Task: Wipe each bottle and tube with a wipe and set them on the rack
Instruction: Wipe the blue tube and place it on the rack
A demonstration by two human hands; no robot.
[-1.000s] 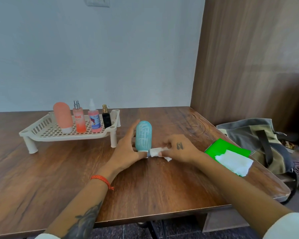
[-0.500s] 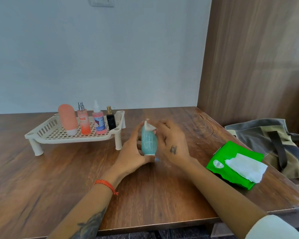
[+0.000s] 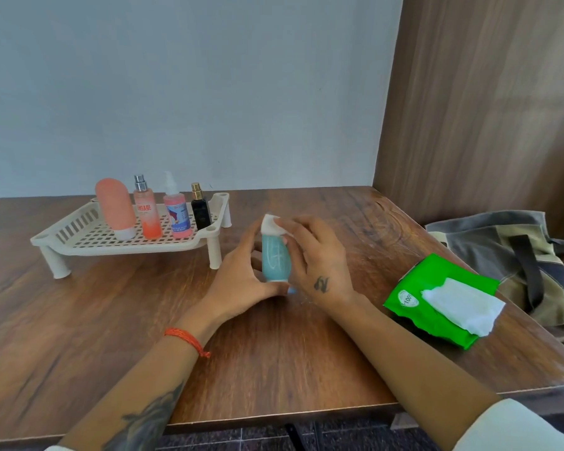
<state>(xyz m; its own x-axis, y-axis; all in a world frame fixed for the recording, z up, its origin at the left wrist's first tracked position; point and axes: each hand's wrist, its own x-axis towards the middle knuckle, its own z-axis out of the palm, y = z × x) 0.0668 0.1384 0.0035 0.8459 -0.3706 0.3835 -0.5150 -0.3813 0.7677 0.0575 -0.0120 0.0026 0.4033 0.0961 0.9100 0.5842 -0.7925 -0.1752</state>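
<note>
A teal tube (image 3: 275, 263) stands upright on the wooden table (image 3: 79, 320), cap down. My left hand (image 3: 241, 275) grips its lower left side with thumb and fingers. My right hand (image 3: 316, 258) holds a white wipe (image 3: 270, 224) pressed over the tube's rounded top. To the left, a cream rack (image 3: 79, 237) carries a peach tube (image 3: 115, 208), an orange spray bottle (image 3: 146, 211), a pink pump bottle (image 3: 176, 213) and a small black bottle (image 3: 200, 209).
A green wipes pack (image 3: 437, 323) with a white wipe sticking out (image 3: 463, 304) lies at the table's right edge. A grey-green bag (image 3: 515, 255) sits beyond that edge. A wood panel wall stands on the right.
My right hand carried the wipe from the tube's base up to its top and now rubs there. My left hand kept holding the tube upright.
</note>
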